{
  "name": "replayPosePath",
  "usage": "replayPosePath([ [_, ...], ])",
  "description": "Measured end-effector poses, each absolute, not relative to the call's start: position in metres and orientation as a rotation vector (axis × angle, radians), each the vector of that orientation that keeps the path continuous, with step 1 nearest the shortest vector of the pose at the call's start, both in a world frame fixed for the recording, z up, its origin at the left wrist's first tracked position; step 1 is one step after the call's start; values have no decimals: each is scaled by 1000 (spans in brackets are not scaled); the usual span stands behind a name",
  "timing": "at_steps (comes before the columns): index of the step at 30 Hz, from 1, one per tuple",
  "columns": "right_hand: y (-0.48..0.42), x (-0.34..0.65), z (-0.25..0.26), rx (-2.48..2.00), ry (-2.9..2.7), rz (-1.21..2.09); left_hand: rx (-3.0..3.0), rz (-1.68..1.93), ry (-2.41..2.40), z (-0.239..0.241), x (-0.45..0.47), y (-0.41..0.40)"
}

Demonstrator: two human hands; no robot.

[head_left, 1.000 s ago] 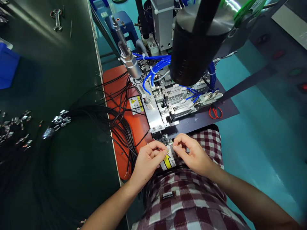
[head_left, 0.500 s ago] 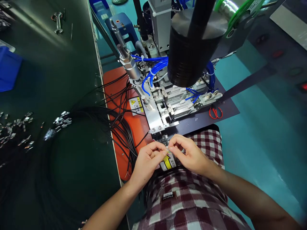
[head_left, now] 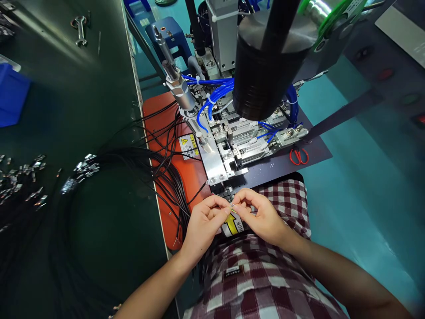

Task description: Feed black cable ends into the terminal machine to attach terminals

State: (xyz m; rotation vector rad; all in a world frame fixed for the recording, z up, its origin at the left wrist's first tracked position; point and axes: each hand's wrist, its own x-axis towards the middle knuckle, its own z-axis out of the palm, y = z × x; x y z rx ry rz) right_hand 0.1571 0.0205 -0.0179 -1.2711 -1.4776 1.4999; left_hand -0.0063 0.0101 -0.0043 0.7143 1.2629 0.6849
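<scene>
My left hand (head_left: 204,221) and my right hand (head_left: 260,217) meet fingertip to fingertip in front of the machine. Both pinch at thin, light-coloured wires (head_left: 233,209), some yellowish; their far ends are hidden by the fingers. Just beyond the fingertips sits the small metal fixture (head_left: 229,191) at the machine's front edge. Beneath the hands shows a white label with a yellow arrow (head_left: 231,225). A bundle of black cables (head_left: 171,177) lies left of my left hand on an orange-red plate (head_left: 192,177).
The machine (head_left: 239,137) with blue air tubes stands ahead, a black cylinder (head_left: 265,75) hanging over it. Red-handled scissors (head_left: 299,156) lie to its right. On the dark green table (head_left: 106,88) at left are a wrench (head_left: 80,33), a blue bin (head_left: 13,95) and cables with metal connectors (head_left: 86,167).
The right hand's fingers have shifted slightly and closed in nearer the left fingertips. The left hand stays almost in place; the surroundings look the same.
</scene>
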Motion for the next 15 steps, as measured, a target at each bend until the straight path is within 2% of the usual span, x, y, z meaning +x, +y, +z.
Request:
replayPosePath([
  [8, 23, 157, -15, -1258, -1587, 1415, 735, 695, 1262, -4, -5, 10],
  [15, 20, 155, -18, -1273, -1495, 1533, 735, 765, 1246, -7, -4, 6],
])
